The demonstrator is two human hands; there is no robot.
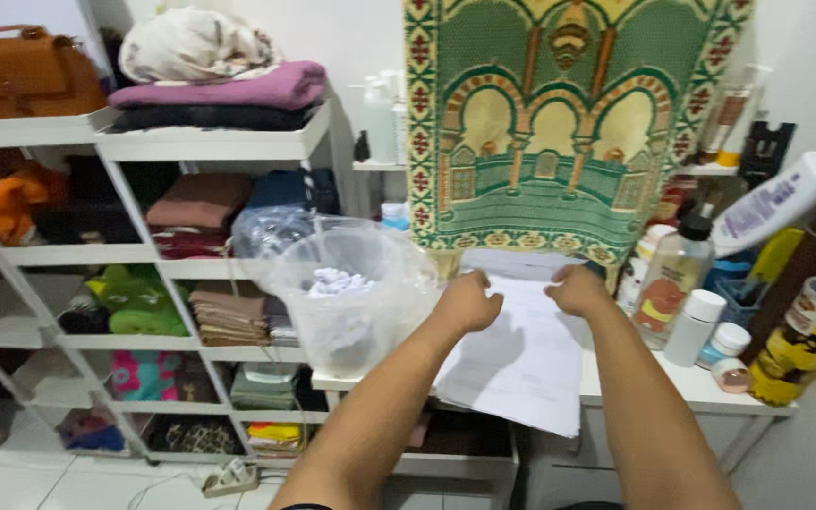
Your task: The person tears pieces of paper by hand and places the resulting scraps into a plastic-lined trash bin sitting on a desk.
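Both hands, the left hand point(467, 302) and right hand point(578, 289), were closed on the far edge of a paper sheet point(521, 364) lying on the white counter point(701, 387), apparently mid-lift; next called for a level pull clear of the bottles point(674, 276)

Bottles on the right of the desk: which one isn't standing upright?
The white lotion bottle with purple print, tilted high at far right. The clear bottle and small white bottle stand upright.

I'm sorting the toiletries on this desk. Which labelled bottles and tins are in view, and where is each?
Clear bottle: right of the right hand, black cap, yellow-red label.
White bottle: beside it, plain cylinder.
White tube: leaning far right, purple print.
Tin: desk's right edge, yellow-black label.
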